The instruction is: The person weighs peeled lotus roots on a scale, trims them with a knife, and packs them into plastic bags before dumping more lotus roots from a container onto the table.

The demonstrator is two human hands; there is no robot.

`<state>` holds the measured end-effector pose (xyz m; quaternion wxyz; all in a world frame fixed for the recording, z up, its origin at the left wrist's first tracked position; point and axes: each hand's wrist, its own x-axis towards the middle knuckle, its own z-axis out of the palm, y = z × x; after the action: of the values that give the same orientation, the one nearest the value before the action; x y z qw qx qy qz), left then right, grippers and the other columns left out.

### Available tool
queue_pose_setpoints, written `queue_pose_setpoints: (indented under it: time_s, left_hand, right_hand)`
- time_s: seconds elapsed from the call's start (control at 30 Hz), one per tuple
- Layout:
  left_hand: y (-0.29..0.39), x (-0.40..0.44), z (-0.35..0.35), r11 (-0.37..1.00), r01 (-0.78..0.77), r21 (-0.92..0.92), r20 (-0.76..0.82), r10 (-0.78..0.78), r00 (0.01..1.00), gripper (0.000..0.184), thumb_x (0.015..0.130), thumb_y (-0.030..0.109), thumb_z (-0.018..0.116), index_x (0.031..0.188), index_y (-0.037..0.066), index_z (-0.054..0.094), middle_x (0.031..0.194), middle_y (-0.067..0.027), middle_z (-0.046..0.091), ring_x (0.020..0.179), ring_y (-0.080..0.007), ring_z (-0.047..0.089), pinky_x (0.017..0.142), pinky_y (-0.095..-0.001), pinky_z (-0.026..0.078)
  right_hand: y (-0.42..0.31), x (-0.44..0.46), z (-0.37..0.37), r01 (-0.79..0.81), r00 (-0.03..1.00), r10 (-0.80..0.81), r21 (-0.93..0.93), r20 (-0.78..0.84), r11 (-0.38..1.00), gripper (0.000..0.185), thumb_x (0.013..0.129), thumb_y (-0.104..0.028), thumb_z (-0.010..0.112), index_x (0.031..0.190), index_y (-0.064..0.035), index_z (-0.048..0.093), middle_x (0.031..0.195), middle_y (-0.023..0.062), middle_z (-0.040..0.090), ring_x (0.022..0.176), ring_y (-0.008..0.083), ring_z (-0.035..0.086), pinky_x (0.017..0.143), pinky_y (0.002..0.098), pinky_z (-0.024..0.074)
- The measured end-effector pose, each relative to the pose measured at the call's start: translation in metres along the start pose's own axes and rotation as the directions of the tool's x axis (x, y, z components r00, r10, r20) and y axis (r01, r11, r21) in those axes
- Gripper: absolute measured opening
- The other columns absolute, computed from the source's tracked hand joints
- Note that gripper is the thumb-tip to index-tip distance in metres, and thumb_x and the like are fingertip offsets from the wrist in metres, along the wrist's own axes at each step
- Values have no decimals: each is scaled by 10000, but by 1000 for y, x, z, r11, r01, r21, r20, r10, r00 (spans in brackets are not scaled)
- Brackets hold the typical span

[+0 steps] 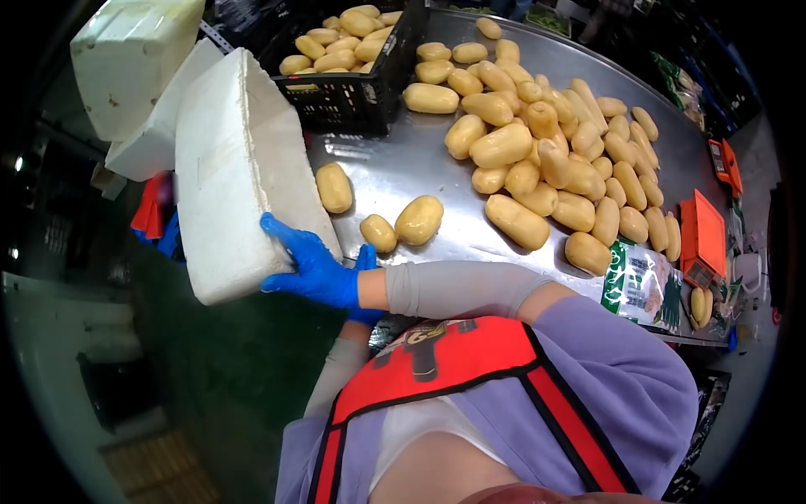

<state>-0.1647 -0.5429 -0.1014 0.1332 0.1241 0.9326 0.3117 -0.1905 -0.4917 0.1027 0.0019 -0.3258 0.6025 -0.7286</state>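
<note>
My right hand (315,267), in a blue glove, grips the near end of a white foam box (214,181). The box is tilted on its side at the left edge of the metal table, its hollow facing right. Behind my right wrist is my left hand (367,316), also blue-gloved and mostly hidden; its visible fingers stretch upward. I see nothing held in it. Close to the hands lie a small yellow potato-like vegetable (379,233) and a larger one (419,220). Another such vegetable (334,187) rests beside the foam box.
A big pile of the yellow vegetables (537,160) covers the right of the metal table (369,160). A black crate (340,101) full of them stands at the back. More foam boxes (134,67) are stacked far left. Printed bags (642,286) and an orange scale-like device (703,239) lie right.
</note>
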Motion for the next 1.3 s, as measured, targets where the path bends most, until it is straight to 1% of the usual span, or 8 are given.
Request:
queue_pose_setpoints:
  time_s: [0.13, 0.3, 0.37, 0.63, 0.93, 1.13, 1.27, 1.3]
  left_hand:
    - [-4, -28, -9, 986, -44, -160, -372, -19, 928, 666, 867, 304, 546, 1377, -3, 246, 1373, -229, 318, 1263, -293, 344, 1047, -394, 278]
    - [30, -63, -72, 965, 18, -262, -157, -61, 986, 546, 821, 263, 629, 1261, -3, 444, 1241, -213, 490, 1125, -319, 494, 953, -392, 383]
    - [18, -68, -86, 977, 70, -201, -216, -114, 970, 479, 827, 236, 623, 1215, -12, 493, 1199, -188, 529, 1081, -283, 526, 928, -370, 401]
    - [-12, -53, -117, 835, 210, -509, -325, -413, 851, 337, 876, 269, 561, 878, -53, 659, 871, -138, 663, 835, -196, 599, 790, -332, 445]
    - [13, -47, -62, 822, 118, -557, -304, -334, 892, 336, 862, 218, 594, 1074, -43, 593, 1040, -152, 619, 946, -207, 570, 865, -337, 426]
    - [58, 23, -28, 990, 1, 138, -536, 74, 841, 620, 797, 266, 636, 1294, -9, 387, 1314, -237, 389, 1200, -382, 385, 1004, -443, 306]
    - [62, 43, -25, 902, 244, 355, -522, -25, 853, 675, 795, 341, 622, 1315, -1, 360, 1343, -234, 358, 1218, -392, 359, 1013, -456, 288]
    - [61, 43, -25, 908, 236, 347, -513, -27, 858, 683, 795, 366, 615, 1314, -1, 364, 1343, -233, 360, 1216, -382, 367, 1011, -455, 289]
  right_hand:
    - [-2, -5, -21, -8, 1000, 9, -49, 19, 999, 832, 747, -286, 723, 1382, -26, 253, 1379, 201, 343, 1284, 298, 330, 1052, 368, 256]
    - [79, -56, -95, 81, 997, -69, -523, 44, 848, 744, 765, -341, 650, 1371, -86, 301, 1376, 190, 344, 1211, 346, 402, 1012, 448, 301]
    - [99, -81, -107, 26, 974, 211, -962, 87, 273, 636, 801, -391, 565, 1359, -174, 350, 1416, 154, 295, 1167, 389, 431, 995, 534, 267]
    - [130, -90, -162, -43, 977, 208, -999, -41, 5, 506, 865, -190, 431, 1358, -234, 329, 1142, 215, 536, 1016, 351, 543, 946, 544, 304]
    - [106, -97, -211, -195, 960, 228, -972, -163, 129, 497, 827, -184, 488, 1306, -107, 380, 1183, 187, 514, 1044, 304, 532, 955, 447, 333]
    - [77, -50, -260, -325, 935, 302, -793, -188, 516, 497, 789, -341, 581, 1224, -116, 493, 1129, 159, 562, 1008, 319, 552, 859, 414, 438]
    - [76, 23, -331, -258, 965, 62, -874, -256, 411, 411, 775, -344, 582, 1126, -132, 563, 1019, 151, 607, 890, 349, 587, 769, 430, 475]
    - [54, 48, -341, -403, 909, 260, -842, -325, 358, 469, 769, -331, 621, 1175, -113, 536, 1058, 170, 591, 953, 345, 568, 824, 400, 460]
